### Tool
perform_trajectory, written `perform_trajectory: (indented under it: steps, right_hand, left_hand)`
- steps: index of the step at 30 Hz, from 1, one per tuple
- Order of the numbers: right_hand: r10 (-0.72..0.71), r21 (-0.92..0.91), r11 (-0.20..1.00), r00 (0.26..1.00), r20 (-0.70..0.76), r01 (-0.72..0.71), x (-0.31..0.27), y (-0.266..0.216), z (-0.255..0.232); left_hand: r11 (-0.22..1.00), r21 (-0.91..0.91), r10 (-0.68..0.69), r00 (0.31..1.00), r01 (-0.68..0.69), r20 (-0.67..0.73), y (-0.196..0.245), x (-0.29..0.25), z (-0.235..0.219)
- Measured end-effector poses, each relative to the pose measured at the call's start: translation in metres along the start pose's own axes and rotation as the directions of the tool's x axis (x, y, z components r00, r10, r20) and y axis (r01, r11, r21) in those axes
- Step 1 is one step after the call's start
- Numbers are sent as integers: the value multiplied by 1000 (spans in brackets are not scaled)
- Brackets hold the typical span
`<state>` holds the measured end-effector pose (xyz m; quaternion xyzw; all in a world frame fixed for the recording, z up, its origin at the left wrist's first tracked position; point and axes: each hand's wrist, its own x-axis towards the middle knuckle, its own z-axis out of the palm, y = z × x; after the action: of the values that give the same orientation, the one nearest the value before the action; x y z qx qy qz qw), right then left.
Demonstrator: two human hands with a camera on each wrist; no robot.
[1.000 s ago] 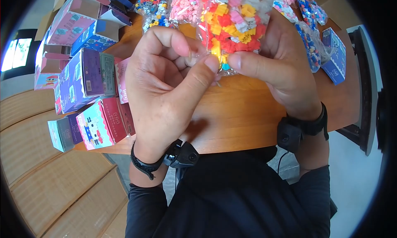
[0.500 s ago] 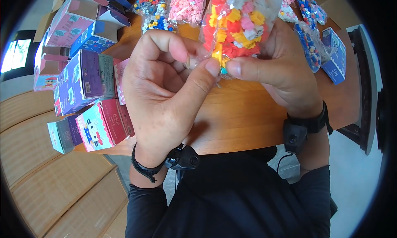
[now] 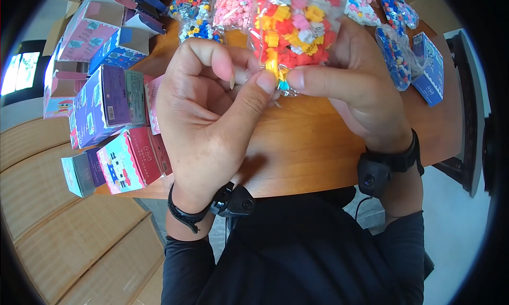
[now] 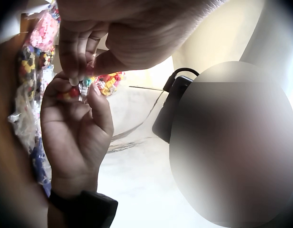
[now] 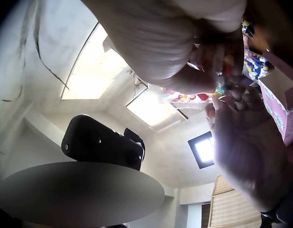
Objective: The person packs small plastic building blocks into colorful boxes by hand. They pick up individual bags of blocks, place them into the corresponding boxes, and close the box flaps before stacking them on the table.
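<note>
A clear plastic bag of small red, yellow, pink and white building bricks (image 3: pixel 299 32) is held up over the table in both hands. My right hand (image 3: pixel 366 87) grips it from the right side, thumb pressed across its lower end. With thumb and fingers, my left hand (image 3: pixel 204 130) pinches the bag's lower left corner, close beside the right thumb tip. A few yellow and teal bricks gather at that corner. In the left wrist view part of the bag (image 4: pixel 110 85) shows behind the meeting fingertips; its upper end is cut off in the head view.
Several cardboard toy boxes stand at the left, including a purple box (image 3: pixel 98 103) and a red box (image 3: pixel 127 162). More bags lie at the back, such as one of pink bricks (image 3: pixel 233 5). A blue box (image 3: pixel 428 69) lies at the right of the wooden table (image 3: pixel 307 151).
The bag tipped slightly up and right half a second ago, and now has shifted back left. Both hands keep hold at its lower end, their thumbs moving slightly left with it.
</note>
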<state>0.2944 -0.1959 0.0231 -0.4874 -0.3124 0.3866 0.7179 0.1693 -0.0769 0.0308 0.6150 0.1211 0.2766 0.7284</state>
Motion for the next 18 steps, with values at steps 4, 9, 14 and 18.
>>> perform_trajectory:
  steps: [4, 9, 14, 18]
  right_hand:
    - [-3, 69, 998, 1000, 25, 2, 2, 0, -1]
    - [41, -12, 999, 999, -28, -41, 0, -4, 0]
    - [-2, -1, 1000, 999, -40, 2, 1, -1, 1]
    - [-23, -18, 1000, 997, -70, 22, 2, 1, 2]
  left_hand:
    - [999, -41, -5, 999, 6, 33, -1, 2, -3]
    - [1000, -18, -5, 1000, 5, 7, -1, 2, -1]
    - [998, 9, -57, 998, 57, 41, -1, 4, -4]
    - [995, 19, -95, 995, 95, 16, 0, 4, -2]
